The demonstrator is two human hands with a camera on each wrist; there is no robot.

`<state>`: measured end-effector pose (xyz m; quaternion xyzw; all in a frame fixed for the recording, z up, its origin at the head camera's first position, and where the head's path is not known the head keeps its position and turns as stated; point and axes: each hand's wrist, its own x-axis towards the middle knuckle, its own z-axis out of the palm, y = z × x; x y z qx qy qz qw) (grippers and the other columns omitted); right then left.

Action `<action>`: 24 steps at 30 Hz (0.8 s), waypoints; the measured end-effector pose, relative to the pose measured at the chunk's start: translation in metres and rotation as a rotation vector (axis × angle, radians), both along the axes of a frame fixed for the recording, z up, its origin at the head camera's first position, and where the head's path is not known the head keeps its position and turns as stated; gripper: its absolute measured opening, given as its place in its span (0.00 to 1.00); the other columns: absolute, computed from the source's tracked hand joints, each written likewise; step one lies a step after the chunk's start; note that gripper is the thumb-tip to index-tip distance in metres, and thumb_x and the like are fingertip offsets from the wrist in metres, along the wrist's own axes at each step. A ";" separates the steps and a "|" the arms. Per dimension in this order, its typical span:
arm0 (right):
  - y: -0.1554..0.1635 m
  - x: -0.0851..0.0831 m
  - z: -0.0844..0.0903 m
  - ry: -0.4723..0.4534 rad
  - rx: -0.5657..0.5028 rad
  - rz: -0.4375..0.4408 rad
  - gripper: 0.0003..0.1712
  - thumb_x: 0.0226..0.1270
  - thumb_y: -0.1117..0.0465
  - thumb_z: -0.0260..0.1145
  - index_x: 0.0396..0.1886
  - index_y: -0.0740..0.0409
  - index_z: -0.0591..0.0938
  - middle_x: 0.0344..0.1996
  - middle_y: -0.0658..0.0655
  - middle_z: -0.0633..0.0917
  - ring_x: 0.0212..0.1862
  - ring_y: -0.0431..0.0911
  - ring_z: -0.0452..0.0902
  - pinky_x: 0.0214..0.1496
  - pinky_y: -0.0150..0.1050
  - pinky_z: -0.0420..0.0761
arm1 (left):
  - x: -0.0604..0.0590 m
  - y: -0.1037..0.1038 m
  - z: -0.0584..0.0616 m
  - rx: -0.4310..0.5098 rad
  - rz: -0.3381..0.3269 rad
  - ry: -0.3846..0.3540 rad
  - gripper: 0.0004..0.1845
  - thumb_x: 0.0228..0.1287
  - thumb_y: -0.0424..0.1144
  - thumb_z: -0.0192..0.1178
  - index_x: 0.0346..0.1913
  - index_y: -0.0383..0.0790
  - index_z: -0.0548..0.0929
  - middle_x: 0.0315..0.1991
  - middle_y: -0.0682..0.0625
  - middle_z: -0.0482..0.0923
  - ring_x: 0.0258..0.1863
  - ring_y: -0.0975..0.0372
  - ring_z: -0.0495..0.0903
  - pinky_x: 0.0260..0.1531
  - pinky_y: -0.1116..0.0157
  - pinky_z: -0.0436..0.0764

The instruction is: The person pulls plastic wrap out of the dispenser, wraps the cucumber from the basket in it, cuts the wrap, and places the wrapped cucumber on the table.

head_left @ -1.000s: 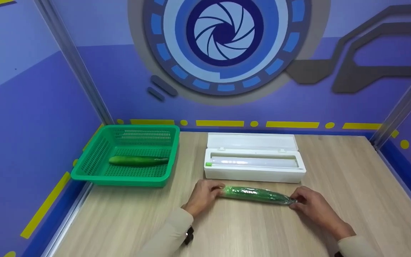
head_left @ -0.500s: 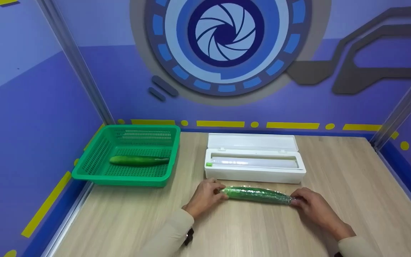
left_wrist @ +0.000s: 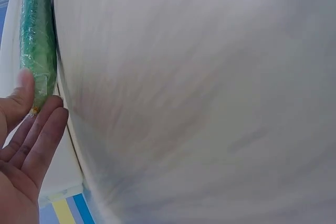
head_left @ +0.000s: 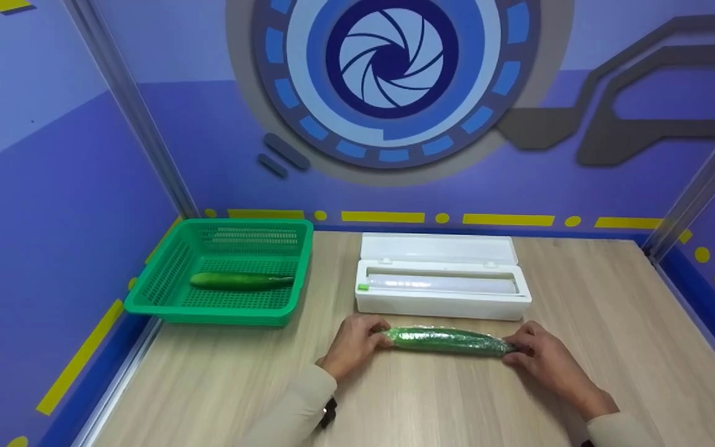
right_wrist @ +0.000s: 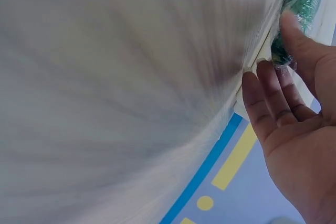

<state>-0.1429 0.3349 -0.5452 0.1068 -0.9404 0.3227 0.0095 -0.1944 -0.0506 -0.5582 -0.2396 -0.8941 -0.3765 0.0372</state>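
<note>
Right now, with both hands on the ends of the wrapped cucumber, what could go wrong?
1. The left hand and right hand only pinch the tips of the wrapped cucumber; the slick film may slip or unwind.
2. It lies close in front of the open cling film dispenser, so a forward roll could bump it.
3. Twisting the ends too hard might tear the thin film.

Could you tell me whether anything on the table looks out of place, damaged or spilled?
Nothing stands out. The wrapped cucumber lies flat between the left hand and right hand, the film box sits open behind it, and a bare cucumber lies in the green basket. No spill or damage shows.
</note>
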 end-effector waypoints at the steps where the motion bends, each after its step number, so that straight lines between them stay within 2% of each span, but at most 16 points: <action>1: 0.000 0.000 0.000 0.014 0.005 0.002 0.14 0.62 0.66 0.80 0.48 0.59 0.92 0.39 0.47 0.78 0.40 0.39 0.75 0.42 0.35 0.78 | 0.000 0.000 0.000 0.013 -0.003 -0.010 0.05 0.65 0.35 0.75 0.41 0.42 0.90 0.36 0.58 0.88 0.38 0.70 0.83 0.43 0.65 0.83; 7: 0.002 0.000 -0.002 0.055 0.009 -0.002 0.14 0.64 0.66 0.79 0.49 0.60 0.90 0.37 0.46 0.81 0.38 0.37 0.76 0.42 0.36 0.78 | 0.000 -0.002 0.001 0.063 -0.012 -0.033 0.04 0.66 0.35 0.74 0.40 0.41 0.89 0.34 0.57 0.88 0.36 0.71 0.83 0.40 0.67 0.83; 13: 0.000 0.000 0.000 0.010 -0.010 -0.060 0.11 0.68 0.66 0.77 0.44 0.54 0.83 0.36 0.47 0.83 0.40 0.42 0.77 0.43 0.38 0.79 | 0.001 -0.001 0.000 0.054 -0.002 -0.008 0.04 0.68 0.36 0.72 0.42 0.40 0.91 0.37 0.57 0.90 0.40 0.69 0.85 0.44 0.66 0.85; 16: 0.000 0.000 0.000 -0.006 -0.019 -0.071 0.09 0.69 0.65 0.76 0.42 0.51 0.83 0.35 0.47 0.82 0.39 0.42 0.76 0.43 0.38 0.78 | 0.002 0.000 0.001 0.028 0.003 0.002 0.05 0.69 0.36 0.71 0.44 0.40 0.92 0.40 0.55 0.90 0.42 0.67 0.86 0.45 0.65 0.85; 20: 0.000 0.001 0.001 -0.021 -0.015 -0.075 0.07 0.71 0.64 0.74 0.42 0.50 0.84 0.37 0.46 0.83 0.40 0.43 0.76 0.45 0.40 0.79 | 0.001 0.000 0.001 -0.004 -0.005 0.011 0.11 0.65 0.39 0.75 0.47 0.38 0.91 0.42 0.52 0.88 0.43 0.63 0.85 0.45 0.65 0.84; 24: 0.001 0.001 0.001 -0.026 -0.010 -0.065 0.05 0.73 0.64 0.73 0.43 0.51 0.85 0.39 0.46 0.84 0.42 0.43 0.78 0.47 0.43 0.81 | 0.001 -0.001 -0.002 -0.012 -0.009 0.020 0.14 0.60 0.40 0.78 0.46 0.38 0.92 0.41 0.52 0.88 0.43 0.61 0.86 0.46 0.64 0.84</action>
